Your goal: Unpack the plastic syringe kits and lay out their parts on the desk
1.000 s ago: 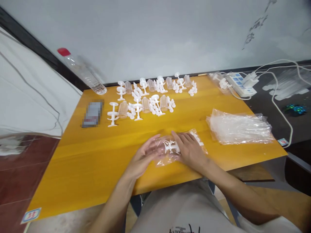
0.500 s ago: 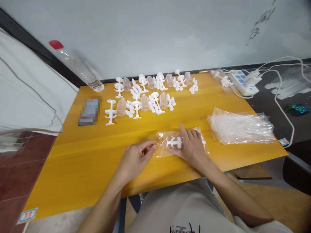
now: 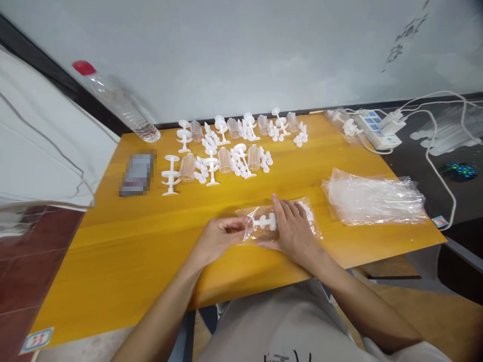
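Note:
A clear plastic bag (image 3: 249, 239) lies near the front edge of the table, holding a white plunger-like piece (image 3: 266, 221) and small white parts (image 3: 307, 211). My left hand (image 3: 219, 239) pinches the bag's left end between thumb and fingers. Over the bag's middle, my right hand (image 3: 296, 229) is wrapped, fingers on the far side and thumb on the near side; it hides part of the contents. Beyond the hands stand rows of white plunger pieces (image 3: 171, 175), clear ribbed plastic cylinders (image 3: 224, 160) and clusters of small white nozzle-like parts (image 3: 266, 159).
A stack of clear bags (image 3: 373, 198) lies on the right of the table (image 3: 124, 261). At the back right are a filled bag (image 3: 345, 123) and a power strip (image 3: 377, 128) with cables. A red-capped bottle (image 3: 121, 103) and a blurred-out flat object (image 3: 137, 173) are at left.
My left hand has moved slightly right and now pinches the bag's left end. My right hand and the plunger piece have shifted a little left; more small white parts show at the bag's right end.

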A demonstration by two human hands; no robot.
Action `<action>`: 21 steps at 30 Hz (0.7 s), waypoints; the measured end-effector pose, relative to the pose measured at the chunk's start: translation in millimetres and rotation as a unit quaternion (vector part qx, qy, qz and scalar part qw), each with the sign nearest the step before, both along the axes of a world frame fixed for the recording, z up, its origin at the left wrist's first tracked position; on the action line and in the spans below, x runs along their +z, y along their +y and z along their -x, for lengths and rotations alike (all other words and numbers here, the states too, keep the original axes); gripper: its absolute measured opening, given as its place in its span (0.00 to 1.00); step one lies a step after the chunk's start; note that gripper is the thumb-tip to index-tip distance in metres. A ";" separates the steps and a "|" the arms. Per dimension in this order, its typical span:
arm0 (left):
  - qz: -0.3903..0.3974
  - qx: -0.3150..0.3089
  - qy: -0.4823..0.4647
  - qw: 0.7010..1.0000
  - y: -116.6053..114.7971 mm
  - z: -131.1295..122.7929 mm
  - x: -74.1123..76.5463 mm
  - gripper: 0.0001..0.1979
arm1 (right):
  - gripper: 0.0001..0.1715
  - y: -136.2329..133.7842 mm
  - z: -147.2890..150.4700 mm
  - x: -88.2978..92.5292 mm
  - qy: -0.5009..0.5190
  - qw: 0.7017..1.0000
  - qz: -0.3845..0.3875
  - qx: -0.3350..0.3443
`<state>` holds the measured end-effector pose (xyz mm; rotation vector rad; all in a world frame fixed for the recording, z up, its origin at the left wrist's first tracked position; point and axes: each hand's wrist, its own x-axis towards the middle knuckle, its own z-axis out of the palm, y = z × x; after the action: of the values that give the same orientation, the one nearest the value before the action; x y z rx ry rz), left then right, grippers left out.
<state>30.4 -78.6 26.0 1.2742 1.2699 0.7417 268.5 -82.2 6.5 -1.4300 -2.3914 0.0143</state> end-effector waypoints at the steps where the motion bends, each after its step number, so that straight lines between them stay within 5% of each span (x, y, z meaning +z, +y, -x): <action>1: 0.010 -0.022 -0.014 1.000 2.6 -3.6 -2.5 0.16 | 0.66 -0.4 0.6 -0.7 0.005 1.000 -0.001 0.006; 4: 0.009 -0.039 -0.035 0.999 6.6 -11.1 -7.1 0.16 | 0.65 -1.1 0.3 -3.1 0.016 1.000 -0.004 0.013; 9: -0.005 0.053 0.041 0.998 -4.3 12.2 5.1 0.20 | 0.64 1.4 -7.5 -8.8 0.032 0.999 -0.013 -0.007; 15: -0.029 0.238 0.047 0.970 -30.5 73.5 19.0 0.22 | 0.56 3.2 -11.7 -11.0 0.037 0.999 -0.008 -0.017; 21: -0.088 0.467 -0.045 0.879 -37.8 129.8 17.8 0.19 | 0.55 1.3 -10.8 -7.6 0.023 1.000 0.015 0.005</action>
<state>-99.3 -116.4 43.7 0.6797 1.7665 1.6034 279.4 -80.8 -1.1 -1.4166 -2.3701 0.0861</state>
